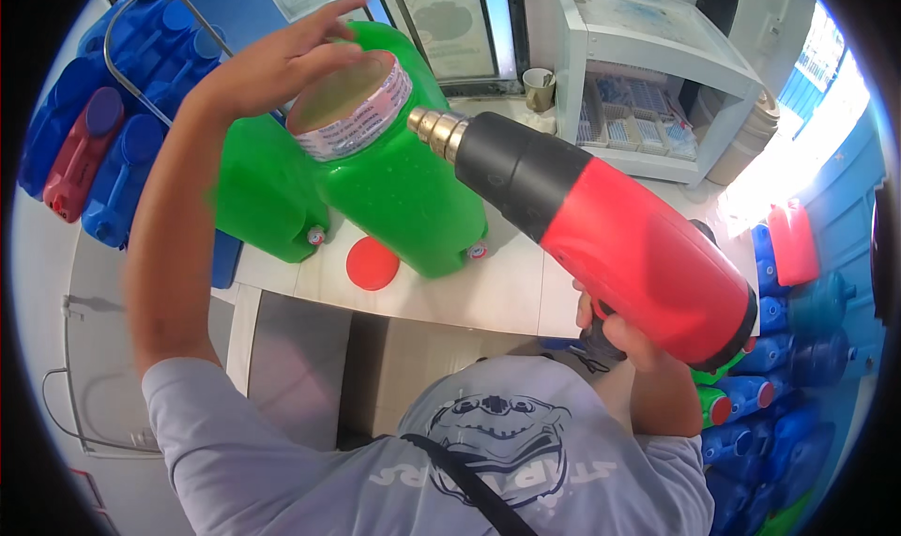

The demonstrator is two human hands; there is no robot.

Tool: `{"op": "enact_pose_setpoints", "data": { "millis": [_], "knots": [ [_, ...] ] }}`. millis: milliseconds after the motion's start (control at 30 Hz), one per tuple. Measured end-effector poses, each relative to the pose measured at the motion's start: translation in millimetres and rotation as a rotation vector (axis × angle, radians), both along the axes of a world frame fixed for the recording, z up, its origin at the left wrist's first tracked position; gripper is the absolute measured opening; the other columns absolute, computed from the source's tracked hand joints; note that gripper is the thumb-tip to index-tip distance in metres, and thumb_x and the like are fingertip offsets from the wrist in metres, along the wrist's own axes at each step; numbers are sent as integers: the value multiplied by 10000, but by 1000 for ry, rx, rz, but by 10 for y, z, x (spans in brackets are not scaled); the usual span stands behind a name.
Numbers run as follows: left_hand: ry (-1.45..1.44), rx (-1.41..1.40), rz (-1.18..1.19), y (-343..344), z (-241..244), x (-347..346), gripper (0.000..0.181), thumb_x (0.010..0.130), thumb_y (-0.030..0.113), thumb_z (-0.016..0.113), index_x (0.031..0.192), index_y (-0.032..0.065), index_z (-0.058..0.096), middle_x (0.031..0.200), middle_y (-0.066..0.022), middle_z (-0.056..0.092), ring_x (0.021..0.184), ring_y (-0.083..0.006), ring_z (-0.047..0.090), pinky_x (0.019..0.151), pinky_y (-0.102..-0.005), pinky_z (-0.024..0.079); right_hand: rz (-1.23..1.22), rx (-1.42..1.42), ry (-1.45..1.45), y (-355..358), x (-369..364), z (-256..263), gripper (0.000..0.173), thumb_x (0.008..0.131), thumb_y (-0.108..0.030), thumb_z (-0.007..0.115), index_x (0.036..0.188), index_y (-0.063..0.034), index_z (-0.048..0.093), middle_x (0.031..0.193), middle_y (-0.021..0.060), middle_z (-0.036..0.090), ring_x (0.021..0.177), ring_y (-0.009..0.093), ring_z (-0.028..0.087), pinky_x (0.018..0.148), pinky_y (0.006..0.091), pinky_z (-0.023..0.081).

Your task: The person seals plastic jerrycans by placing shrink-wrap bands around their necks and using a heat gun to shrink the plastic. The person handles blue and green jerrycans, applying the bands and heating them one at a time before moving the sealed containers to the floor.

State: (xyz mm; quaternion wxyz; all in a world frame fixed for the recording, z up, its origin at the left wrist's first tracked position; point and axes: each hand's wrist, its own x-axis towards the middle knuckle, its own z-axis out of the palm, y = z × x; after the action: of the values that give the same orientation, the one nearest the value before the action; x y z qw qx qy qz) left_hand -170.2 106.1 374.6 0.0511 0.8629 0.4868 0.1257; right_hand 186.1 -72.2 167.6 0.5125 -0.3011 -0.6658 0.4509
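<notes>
A red and black heat gun (605,226) is held by its handle in my right hand (619,328). Its metal nozzle points left at the printed plastic seal band (352,124) around the large cap of a green plastic water jug (405,198). Over the back edge of that cap is my left hand (281,64), its fingers spread; whether they touch the cap or the jug cannot be told. Another green jug (264,191) stands to the left, partly hidden by my forearm. A round red cap (372,263) lies on the white tiled counter (517,304) in front of the jugs.
Blue jugs (120,184) and a red one (83,156) are at the left, near a curved metal tube (116,22). A mug (539,89) and a white shelf unit (577,57) holding small baskets stand behind. More jugs are stacked at the right (767,353).
</notes>
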Motion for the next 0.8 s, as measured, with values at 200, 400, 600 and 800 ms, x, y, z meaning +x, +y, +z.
{"op": "enact_pose_setpoints", "data": {
  "millis": [200,400,600,800],
  "knots": [
    [168,-92,24,149,12,56,587,1020,414,437,1529,137,347,1212,-145,611,1136,-257,585,1000,-372,449,-42,-86,69,63,114,-35,453,727,-79,519,1157,50,576,947,114,622,674,196,597,660,320,477],
    [60,24,26,138,9,-204,547,1023,379,416,1506,126,386,1137,-147,618,1057,-253,614,949,-363,474,-41,103,-235,30,188,47,459,688,-9,464,1123,50,597,909,117,629,672,207,619,633,318,489],
    [179,-203,167,47,85,-32,545,1017,364,427,1508,130,384,1161,-159,611,1079,-250,604,966,-365,466,-10,-91,89,107,276,-91,394,807,-124,609,1163,43,607,994,134,664,712,215,639,641,326,503],
    [-54,53,-89,145,-105,-85,535,1023,349,419,1507,125,388,1120,-157,631,1030,-255,626,957,-377,477,-9,-3,33,25,64,-59,409,828,-167,635,1176,46,601,1022,140,661,723,214,638,642,331,507]
  ]
}}
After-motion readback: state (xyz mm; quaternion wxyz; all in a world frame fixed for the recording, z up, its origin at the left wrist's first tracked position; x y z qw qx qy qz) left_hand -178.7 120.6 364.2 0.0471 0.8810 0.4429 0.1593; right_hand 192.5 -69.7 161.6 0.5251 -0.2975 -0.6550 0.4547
